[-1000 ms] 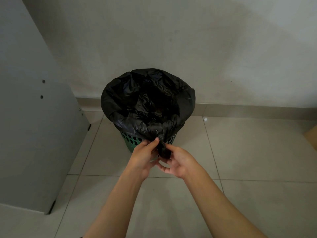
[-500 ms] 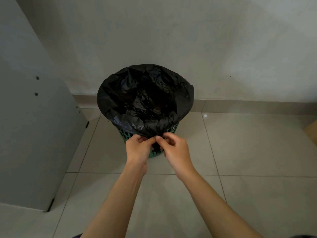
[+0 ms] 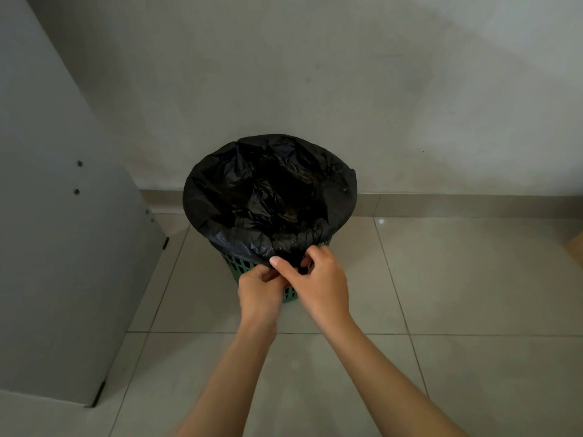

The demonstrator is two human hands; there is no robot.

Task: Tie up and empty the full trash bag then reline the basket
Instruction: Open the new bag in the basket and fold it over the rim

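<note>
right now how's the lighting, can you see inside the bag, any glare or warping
Head view: dim, soft light, brighter on the upper right wall; trash bag interior nearly black, contents unreadable; small glare spot on the floor tile; wide-angle tilt on the grey panel; both hands sharp.

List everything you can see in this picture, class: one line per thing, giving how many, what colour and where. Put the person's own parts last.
trash bag: one, black, lining the basket, its edge folded over the rim, mouth open
basket: one, green, slotted wall, on the floor against the wall, mostly covered by the bag
cabinet panel: one, grey, standing at the left, with small screws
wall: one, off-white, behind the basket
floor tiles: several, beige, with a matching skirting strip along the wall
brown object: one, at the right edge, cut off, cannot tell what it is
left hand: one, bare, fingers pinching the bag's gathered front edge
right hand: one, bare, pinching the same gathered edge
</note>
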